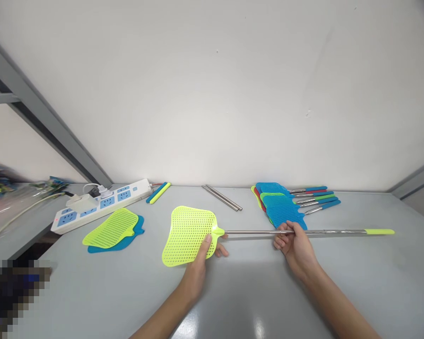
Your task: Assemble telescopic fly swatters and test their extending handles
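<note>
A yellow-green fly swatter with a long extended metal rod and a yellow-green grip stretches across the view, just above the table. My left hand is closed on the lower right edge of its perforated head, thumb on top and fingers partly hidden beneath. Around the middle of the rod, my right hand is closed with the thumb and fingers pinching it. Behind that hand lies a pile of finished-looking swatters in blue, green, red and yellow, their rods short and pointing right.
On the left, a yellow-green swatter head overlaps a blue swatter head. Two loose grips lie beside a white power strip with plugs in it. Metal rods rest near the wall. A clear plastic bag sits at far left.
</note>
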The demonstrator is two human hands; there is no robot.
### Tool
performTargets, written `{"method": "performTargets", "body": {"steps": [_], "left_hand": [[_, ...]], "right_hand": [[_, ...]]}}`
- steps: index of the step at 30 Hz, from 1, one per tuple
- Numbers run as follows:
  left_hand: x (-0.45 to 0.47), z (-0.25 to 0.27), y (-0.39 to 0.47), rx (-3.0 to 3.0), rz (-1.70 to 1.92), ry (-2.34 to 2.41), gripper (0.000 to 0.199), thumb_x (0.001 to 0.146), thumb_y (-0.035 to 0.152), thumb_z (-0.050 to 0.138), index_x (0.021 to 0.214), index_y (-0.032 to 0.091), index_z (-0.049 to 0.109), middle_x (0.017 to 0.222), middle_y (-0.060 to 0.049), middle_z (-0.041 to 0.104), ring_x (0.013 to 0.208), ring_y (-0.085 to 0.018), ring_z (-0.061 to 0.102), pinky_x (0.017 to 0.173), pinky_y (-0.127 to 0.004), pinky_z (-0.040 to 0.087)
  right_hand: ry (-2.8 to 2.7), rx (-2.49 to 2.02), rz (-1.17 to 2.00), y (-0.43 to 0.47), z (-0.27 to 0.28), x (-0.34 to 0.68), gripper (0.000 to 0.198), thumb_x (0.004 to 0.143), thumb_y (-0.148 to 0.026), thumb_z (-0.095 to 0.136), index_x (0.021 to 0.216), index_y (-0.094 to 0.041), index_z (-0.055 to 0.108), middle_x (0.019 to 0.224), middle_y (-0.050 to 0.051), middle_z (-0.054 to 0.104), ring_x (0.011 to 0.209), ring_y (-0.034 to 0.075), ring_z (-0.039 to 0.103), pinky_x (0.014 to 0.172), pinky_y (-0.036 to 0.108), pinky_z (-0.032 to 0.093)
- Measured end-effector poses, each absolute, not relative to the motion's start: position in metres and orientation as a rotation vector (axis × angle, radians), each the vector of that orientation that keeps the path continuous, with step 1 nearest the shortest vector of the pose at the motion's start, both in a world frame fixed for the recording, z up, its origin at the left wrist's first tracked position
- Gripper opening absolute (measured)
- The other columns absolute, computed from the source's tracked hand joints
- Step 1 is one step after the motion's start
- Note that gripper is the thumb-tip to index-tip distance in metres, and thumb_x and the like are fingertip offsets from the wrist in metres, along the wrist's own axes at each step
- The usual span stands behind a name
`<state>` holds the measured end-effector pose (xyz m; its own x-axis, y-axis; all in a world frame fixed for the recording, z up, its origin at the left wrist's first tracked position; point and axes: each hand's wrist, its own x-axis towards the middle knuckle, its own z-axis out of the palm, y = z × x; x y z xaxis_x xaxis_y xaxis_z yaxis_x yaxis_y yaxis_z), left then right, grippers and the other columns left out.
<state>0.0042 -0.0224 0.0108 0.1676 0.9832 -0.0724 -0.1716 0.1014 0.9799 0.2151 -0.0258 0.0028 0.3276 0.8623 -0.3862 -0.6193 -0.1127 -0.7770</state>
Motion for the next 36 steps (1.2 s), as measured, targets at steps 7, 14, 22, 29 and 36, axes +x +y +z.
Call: {"method": "performTargets", "body": {"steps": [7,14,22,29,36], "left_hand": [[0.0055,0.0113,-0.0222,1.092,1.119,0.916,0.038,0.084,0.035,0.033,0.115,0.019,0.045,0.082,-0.005,0.059,0.062,-0.015,0.052,0.065,-0.03,0.038],[0.0037,0.0151,-0.0195,1.117,1.081,0.897,0.039,0.084,0.039,0.03,0.099,0.014,0.056,0.076,-0.007,0.058,0.063,-0.017,0.052,0.063,-0.029,0.038],[0.0022,0.0152,-0.0186,1.066,1.005,0.841,0.04,0.083,0.039,0.029,0.098,0.014,0.055,0.072,-0.006,0.058,0.059,-0.016,0.051,0.063,-0.03,0.038],[-0.001,0.0124,-0.0176,1.009,0.897,0.748,0.046,0.084,0.04,0.021,0.088,0.013,0.058,0.071,-0.007,0.057,0.061,-0.017,0.051,0.064,-0.031,0.037],[-0.0007,0.012,-0.0192,0.994,0.88,0.691,0.044,0.086,0.036,0.018,0.083,0.013,0.055,0.07,-0.007,0.057,0.061,-0.017,0.051,0.064,-0.032,0.036]], "right_hand": [[-0.28,-1.106,1.275,-0.027,0.0054,0.2148,0.024,0.071,-0.034,0.046,0.053,-0.019,0.041,0.04,-0.007,0.027,0.036,0.008,0.029,0.039,0.023,0.028],[-0.333,-1.1,1.343,-0.0268,0.0072,0.2131,0.026,0.072,-0.037,0.045,0.054,-0.018,0.043,0.041,-0.006,0.028,0.037,0.009,0.029,0.04,0.023,0.028],[-0.481,-1.071,1.469,-0.0275,0.0115,0.2148,0.033,0.075,-0.039,0.039,0.05,-0.017,0.044,0.043,-0.003,0.035,0.039,0.01,0.033,0.043,0.024,0.029],[-0.537,-1.066,1.543,-0.0272,0.0086,0.2146,0.039,0.076,-0.04,0.034,0.044,-0.018,0.039,0.041,-0.002,0.034,0.04,0.011,0.034,0.045,0.025,0.029],[-0.567,-1.056,1.552,-0.0283,0.0076,0.2155,0.041,0.077,-0.041,0.032,0.044,-0.018,0.039,0.041,-0.002,0.034,0.04,0.012,0.035,0.046,0.025,0.029]]}}
